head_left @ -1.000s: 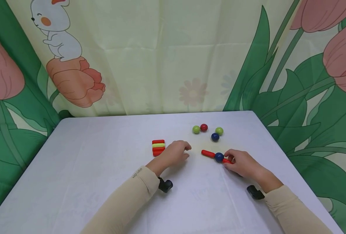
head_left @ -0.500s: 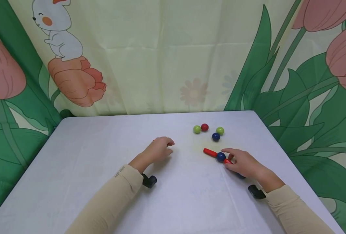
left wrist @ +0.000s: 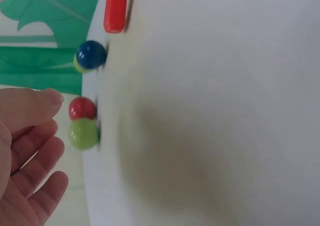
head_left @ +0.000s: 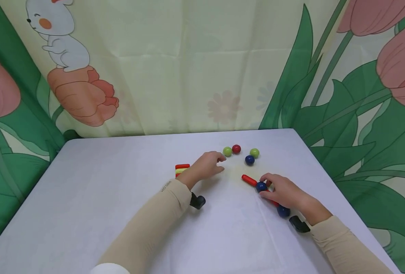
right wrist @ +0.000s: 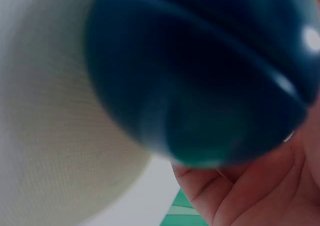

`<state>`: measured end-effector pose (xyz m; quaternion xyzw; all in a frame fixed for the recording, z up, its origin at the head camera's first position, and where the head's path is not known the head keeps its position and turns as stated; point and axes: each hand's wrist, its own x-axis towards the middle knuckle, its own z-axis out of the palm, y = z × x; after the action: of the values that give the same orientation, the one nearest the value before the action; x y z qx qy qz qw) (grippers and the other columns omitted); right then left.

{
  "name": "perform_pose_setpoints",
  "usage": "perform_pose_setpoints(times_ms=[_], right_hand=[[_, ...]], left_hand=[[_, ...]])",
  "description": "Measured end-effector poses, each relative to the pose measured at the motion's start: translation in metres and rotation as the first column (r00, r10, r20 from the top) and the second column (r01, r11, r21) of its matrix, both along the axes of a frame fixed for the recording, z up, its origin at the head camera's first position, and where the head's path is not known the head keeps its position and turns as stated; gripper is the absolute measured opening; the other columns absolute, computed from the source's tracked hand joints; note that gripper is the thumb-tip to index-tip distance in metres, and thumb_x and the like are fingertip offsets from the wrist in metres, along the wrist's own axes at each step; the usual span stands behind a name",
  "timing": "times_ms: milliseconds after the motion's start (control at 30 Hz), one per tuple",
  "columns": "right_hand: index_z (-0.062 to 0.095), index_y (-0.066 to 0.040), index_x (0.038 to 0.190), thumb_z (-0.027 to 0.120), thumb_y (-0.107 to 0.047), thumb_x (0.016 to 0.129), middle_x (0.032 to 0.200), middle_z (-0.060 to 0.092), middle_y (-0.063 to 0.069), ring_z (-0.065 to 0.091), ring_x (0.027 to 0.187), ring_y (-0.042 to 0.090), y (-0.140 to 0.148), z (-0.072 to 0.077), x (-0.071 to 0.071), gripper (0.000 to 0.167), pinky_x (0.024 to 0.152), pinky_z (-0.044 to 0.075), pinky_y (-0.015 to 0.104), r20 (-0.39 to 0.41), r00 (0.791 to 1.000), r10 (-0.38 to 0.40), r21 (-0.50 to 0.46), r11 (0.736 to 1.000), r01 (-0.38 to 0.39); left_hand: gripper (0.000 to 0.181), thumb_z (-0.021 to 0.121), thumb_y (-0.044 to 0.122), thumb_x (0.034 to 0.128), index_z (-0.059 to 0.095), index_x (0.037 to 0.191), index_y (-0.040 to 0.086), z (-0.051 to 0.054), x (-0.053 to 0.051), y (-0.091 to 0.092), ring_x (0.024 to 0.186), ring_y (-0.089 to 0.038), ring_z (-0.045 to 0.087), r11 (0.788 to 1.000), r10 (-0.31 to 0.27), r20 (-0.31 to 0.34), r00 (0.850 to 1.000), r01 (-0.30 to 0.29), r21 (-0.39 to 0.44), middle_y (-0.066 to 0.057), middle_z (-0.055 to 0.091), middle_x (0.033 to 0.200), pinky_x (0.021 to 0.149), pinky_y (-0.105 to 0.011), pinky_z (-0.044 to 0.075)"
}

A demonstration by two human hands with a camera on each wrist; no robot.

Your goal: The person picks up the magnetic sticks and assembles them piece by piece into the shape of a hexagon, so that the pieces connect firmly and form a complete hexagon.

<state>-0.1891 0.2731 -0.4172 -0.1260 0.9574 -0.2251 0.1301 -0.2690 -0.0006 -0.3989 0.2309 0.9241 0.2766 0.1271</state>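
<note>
In the head view my right hand [head_left: 286, 194] holds a chain of toy rods and balls, with thumb and index finger about its middle. The chain runs from a red rod [head_left: 249, 180] through a blue ball [head_left: 261, 186] and a second red rod, partly hidden by the hand, to another blue ball [head_left: 283, 211]. That near ball fills much of the right wrist view, blurred. My left hand [head_left: 206, 166] hovers above the table, holding nothing, its fingers loosely bent. Just beyond its fingertips are a green ball [head_left: 227, 151] and a red ball [head_left: 236, 148].
Another green ball [head_left: 254, 153] and a loose blue ball [head_left: 249, 160] sit together farther right. Behind the left wrist lies a row of short rods [head_left: 182, 166], red and yellow-green, partly covered. A white-covered table [head_left: 120, 213] ends at a printed curtain [head_left: 161, 76].
My left hand went left over the rod row, then came back right and forward towards the balls. The held chain has shifted slightly right and nearer, and its near blue ball now shows.
</note>
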Motion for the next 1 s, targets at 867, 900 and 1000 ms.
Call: perform_pose_setpoints(times_ms=[867, 900, 1000], right_hand=[[0.061, -0.007, 0.120, 0.079, -0.022, 0.088, 0.099, 0.060, 0.001, 0.054, 0.084, 0.017, 0.002, -0.004, 0.005, 0.040, 0.072, 0.053, 0.030, -0.034, 0.998, -0.056, -0.055, 0.997, 0.054], [0.061, -0.007, 0.120, 0.079, -0.022, 0.088, 0.099, 0.060, 0.001, 0.054, 0.084, 0.017, 0.003, -0.003, 0.005, 0.040, 0.072, 0.053, 0.030, -0.037, 0.998, -0.054, -0.053, 0.997, 0.052], [0.060, -0.008, 0.119, 0.079, -0.022, 0.088, 0.099, 0.061, 0.001, 0.054, 0.084, 0.017, 0.004, -0.001, 0.006, 0.039, 0.072, 0.053, 0.030, -0.036, 0.998, -0.057, -0.052, 0.997, 0.055]], left_hand=[[0.048, 0.068, 0.016, 0.0970, 0.056, 0.143, 0.014, -0.031, -0.024, 0.084, 0.134, -0.019, 0.049, 0.992, -0.024, -0.032, 0.999, 0.028, 0.119, -0.001, 0.054, 0.146, 0.108, -0.033, 0.040], [0.047, 0.067, 0.017, 0.0976, 0.056, 0.143, 0.016, -0.031, -0.024, 0.086, 0.134, -0.019, 0.049, 0.993, -0.031, -0.038, 0.999, 0.035, 0.115, -0.001, 0.053, 0.146, 0.108, -0.033, 0.040], [0.046, 0.065, 0.018, 0.0988, 0.057, 0.144, 0.020, -0.031, -0.024, 0.091, 0.132, -0.018, 0.050, 0.996, -0.052, -0.063, 0.997, 0.057, 0.070, 0.000, 0.055, 0.145, 0.107, -0.033, 0.041]])
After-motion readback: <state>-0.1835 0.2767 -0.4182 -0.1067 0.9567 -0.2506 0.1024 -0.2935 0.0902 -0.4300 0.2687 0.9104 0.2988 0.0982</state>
